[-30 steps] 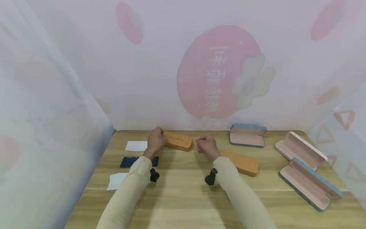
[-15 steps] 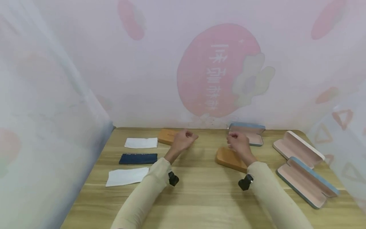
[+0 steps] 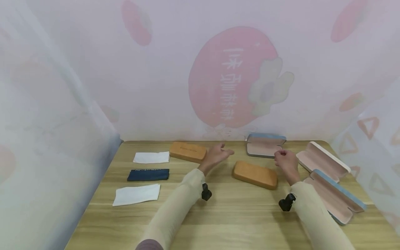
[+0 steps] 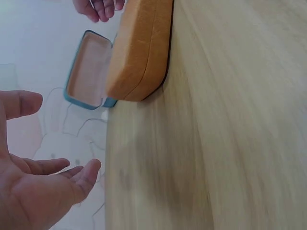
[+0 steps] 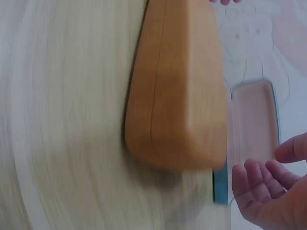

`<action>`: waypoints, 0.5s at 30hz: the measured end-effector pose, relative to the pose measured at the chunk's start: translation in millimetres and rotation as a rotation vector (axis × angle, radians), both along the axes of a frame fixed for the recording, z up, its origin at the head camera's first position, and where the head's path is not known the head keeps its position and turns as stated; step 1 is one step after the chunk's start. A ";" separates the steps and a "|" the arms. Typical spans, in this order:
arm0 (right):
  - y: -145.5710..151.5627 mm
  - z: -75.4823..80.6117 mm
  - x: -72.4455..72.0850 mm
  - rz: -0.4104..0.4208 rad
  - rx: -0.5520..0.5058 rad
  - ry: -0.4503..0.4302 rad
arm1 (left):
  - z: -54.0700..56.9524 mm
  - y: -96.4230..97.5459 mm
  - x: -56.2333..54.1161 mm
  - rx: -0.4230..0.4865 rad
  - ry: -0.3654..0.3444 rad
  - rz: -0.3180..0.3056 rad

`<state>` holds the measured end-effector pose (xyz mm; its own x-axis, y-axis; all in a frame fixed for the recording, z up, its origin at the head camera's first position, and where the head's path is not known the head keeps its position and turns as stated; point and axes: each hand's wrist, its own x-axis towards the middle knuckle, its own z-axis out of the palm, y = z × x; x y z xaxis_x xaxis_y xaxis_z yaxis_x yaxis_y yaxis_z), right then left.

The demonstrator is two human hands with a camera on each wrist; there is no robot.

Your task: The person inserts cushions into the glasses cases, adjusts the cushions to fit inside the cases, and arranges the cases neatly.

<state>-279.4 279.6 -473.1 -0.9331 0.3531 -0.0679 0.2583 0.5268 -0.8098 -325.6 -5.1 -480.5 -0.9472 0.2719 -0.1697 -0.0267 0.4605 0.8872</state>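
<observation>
Head view: on the wood-grained counter [image 3: 237,222], the far orange case [image 3: 188,151] lies near the back edge, left of the middle; the near orange case [image 3: 255,175] lies closer to the person, right of the middle. Both are closed.
Look of the orange cases: long, low, tan-orange blocks with rounded corners; the far one bears a line of printing, too small to read.
Orange surface: smooth and leather-like, with a fine seam along the near one's side in both wrist views.
Left hand [image 3: 215,156]: thumb and fingers spread apart, holding nothing, at the far orange case's right end; whether they touch, I cannot tell.
Right hand [image 3: 286,162]: fingers loosely bent, gripping nothing, just right of the near orange case and well apart from the left hand.
Open cases: far blue case [image 3: 265,149], white case [image 3: 325,161] and near blue case [image 3: 340,201], hinged stiff shells with pale pink linings.
Cloths: back white cloth [image 3: 151,157], navy cloth [image 3: 148,174] with pale lettering, front white cloth [image 3: 136,194]; all thin, flat oblongs.
Since half a second ago: both hands have moved right, baring the far orange case's printing and the near one's right end; the orange cases appear unmoved.
</observation>
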 end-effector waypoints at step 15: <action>37.7 -11.8 4.5 0.028 0.208 -0.069 | -12.6 47.9 -10.8 0.009 -0.032 -0.108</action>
